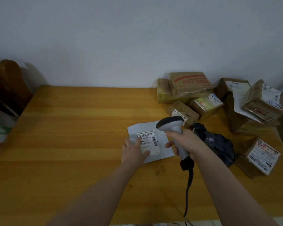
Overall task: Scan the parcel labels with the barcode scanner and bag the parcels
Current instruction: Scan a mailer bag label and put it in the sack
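A flat grey mailer parcel [162,139] lies on the wooden table [72,136], its white barcode label [148,141] facing up. My left hand [134,150] rests flat on the parcel's left side, fingers on the label's edge. My right hand [185,142] grips the handle of a grey barcode scanner [171,124]. The scanner's dark head hangs just above the parcel's upper right corner, aimed at the label. Its black cable [189,185] drops toward the table's front edge.
Several taped cardboard boxes [189,84] with labels are piled at the back right. A dark plastic bag [219,142] lies behind my right wrist, and another labelled box [260,157] sits to its right. A brown chair [6,85] stands at the left.
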